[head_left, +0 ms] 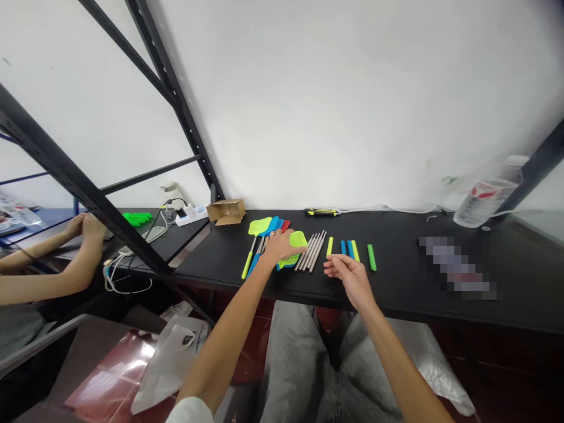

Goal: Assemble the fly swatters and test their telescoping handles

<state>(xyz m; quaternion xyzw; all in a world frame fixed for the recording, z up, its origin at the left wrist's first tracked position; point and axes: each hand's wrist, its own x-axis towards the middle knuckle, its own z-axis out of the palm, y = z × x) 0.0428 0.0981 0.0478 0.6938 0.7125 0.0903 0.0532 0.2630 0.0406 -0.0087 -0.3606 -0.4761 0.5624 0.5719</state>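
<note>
My left hand (278, 245) lies over the fly swatter parts with its fingers spread and open. Its thumb reaches across a yellow-green swatter head (298, 239), with a blue one partly under it. To its left are assembled fly swatters, with a yellow-green head (259, 225), blue heads (274, 223) and a red head (285, 224). Several metal rods (314, 251) lie side by side between my hands. Closed fingers on my right hand (350, 275) meet near the lower end of a yellow handle (330, 245); whatever they hold, if anything, is hidden. Blue handles (351, 249) and a green handle (372, 257) lie further right.
An open cardboard box (226, 211) stands at the back left, near a power strip (192, 215). A black and yellow tool (321, 212) lies by the wall. At right are a water bottle (487, 197) and a blurred-out object (458, 264). Another person's hands (86, 226) are far left.
</note>
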